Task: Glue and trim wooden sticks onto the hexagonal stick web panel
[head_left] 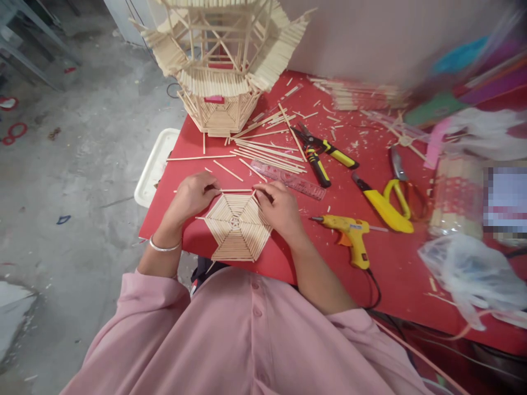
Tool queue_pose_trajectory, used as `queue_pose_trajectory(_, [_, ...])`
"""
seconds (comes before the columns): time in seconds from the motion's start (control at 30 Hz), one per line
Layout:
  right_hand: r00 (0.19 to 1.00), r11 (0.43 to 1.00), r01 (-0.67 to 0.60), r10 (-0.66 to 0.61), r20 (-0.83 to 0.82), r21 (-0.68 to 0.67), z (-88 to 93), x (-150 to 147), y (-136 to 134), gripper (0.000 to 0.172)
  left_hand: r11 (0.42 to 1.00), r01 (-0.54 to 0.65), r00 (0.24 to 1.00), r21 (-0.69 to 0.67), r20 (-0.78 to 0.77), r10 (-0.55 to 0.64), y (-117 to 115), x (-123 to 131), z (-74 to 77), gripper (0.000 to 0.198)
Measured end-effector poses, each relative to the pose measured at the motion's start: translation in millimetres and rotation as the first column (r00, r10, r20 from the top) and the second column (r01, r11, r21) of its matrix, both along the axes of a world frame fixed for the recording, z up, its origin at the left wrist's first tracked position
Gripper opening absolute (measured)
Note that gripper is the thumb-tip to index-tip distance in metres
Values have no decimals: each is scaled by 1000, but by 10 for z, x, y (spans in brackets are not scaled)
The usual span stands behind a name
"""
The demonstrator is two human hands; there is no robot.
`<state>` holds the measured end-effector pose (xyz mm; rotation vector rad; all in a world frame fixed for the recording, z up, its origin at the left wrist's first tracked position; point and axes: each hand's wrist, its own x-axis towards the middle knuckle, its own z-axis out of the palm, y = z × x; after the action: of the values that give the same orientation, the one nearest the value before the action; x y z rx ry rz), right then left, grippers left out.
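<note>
A flat hexagonal panel of thin wooden sticks (236, 227) lies on the red table (391, 269) near its front edge. My left hand (191, 196) and my right hand (278, 206) each pinch one end of a single thin stick (236, 190) laid along the panel's far edge. Both hands rest on the table, fingers closed on the stick. A silver bangle sits on my left wrist.
A tall stick pagoda model (224, 66) stands at the table's back left. Loose sticks (267, 151), a clear ruler (290, 180), yellow-handled pliers (321, 151), a yellow glue gun (349, 236), yellow scissors (391, 200) and plastic bags (469, 274) lie around. A white tray (154, 164) sits left.
</note>
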<state>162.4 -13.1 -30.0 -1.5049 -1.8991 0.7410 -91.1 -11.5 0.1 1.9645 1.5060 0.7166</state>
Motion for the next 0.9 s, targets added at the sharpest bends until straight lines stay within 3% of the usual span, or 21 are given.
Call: queue_pose_trajectory(0.9, [1000,999,1,-1,-1,-46,18,11,7,24,1000,30,999,-3,-11,-30,7,26,-5,12])
